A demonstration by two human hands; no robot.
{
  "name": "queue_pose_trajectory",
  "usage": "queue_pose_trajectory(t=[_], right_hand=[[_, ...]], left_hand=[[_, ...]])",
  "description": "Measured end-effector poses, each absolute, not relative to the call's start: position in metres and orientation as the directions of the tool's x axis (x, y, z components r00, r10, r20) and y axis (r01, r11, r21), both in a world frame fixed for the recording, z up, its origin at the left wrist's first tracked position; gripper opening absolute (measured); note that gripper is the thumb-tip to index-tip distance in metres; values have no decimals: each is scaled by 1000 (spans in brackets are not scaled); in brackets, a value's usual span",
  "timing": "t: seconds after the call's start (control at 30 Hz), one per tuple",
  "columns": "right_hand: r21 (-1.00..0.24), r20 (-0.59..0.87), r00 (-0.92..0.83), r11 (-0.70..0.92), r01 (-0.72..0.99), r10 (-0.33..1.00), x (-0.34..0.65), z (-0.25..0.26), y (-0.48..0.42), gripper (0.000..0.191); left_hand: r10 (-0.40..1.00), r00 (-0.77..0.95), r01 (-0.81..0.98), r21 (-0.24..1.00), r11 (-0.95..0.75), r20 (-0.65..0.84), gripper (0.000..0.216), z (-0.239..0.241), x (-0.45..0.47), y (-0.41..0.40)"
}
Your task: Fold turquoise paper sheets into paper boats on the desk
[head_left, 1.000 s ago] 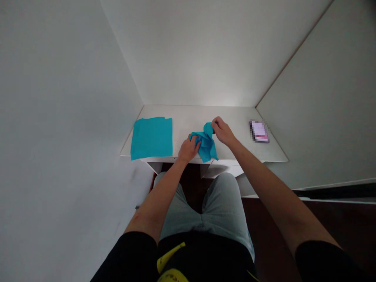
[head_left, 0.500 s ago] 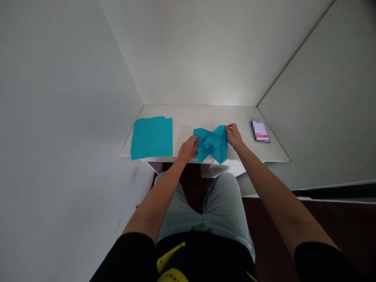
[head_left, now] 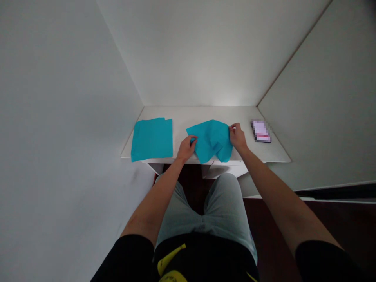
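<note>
A crumpled turquoise cloth [head_left: 213, 137] hangs between my two hands above the front part of the white desk, its lower corners reaching over the front edge. My left hand [head_left: 187, 147] pinches it at the left side, fingertips pressed together. On the opposite side, my right hand [head_left: 237, 136] grips the cloth's right edge between thumb and fingers. Wrinkles and folds run through the middle of the cloth. To the left lies a flat, squared pile of the same turquoise cloths [head_left: 152, 139], its edges slightly uneven.
The narrow white desk [head_left: 182, 113] is hemmed in by walls at the back and both sides. A phone with a blurred screen [head_left: 261, 131] lies near its right end. My knees are below the front edge, by a white drawer [head_left: 226, 169].
The cloth has spread wider and opened out between my hands, its upper edge now higher. My right hand has shifted slightly to the right. The pile and phone stay put.
</note>
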State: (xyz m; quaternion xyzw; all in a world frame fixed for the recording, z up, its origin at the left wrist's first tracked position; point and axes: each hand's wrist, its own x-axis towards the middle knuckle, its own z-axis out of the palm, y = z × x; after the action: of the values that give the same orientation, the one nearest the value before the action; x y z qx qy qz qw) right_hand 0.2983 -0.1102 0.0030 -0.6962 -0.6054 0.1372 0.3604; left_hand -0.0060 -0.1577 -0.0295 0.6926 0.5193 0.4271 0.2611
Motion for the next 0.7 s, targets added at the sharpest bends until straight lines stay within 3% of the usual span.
queue_pose_trajectory(t=[0.27, 0.43, 0.6, 0.7], right_hand=[[-701, 259, 295, -32, 713, 920, 320, 10, -105, 35], [-917, 93, 335, -51, 396, 937, 307, 1, -119, 69], [-972, 25, 238, -33, 234, 971, 285, -14, -151, 97], [-994, 25, 203, 3, 109, 979, 283, -17, -161, 98]], left_hand=[[972, 42, 399, 888, -230, 233, 14, -21, -8, -157], [976, 20, 375, 903, -208, 216, 15, -17, -8, -157], [981, 8, 338, 922, -187, 196, 15, -17, -8, -158], [984, 1, 317, 933, -170, 179, 17, -19, -8, -158]])
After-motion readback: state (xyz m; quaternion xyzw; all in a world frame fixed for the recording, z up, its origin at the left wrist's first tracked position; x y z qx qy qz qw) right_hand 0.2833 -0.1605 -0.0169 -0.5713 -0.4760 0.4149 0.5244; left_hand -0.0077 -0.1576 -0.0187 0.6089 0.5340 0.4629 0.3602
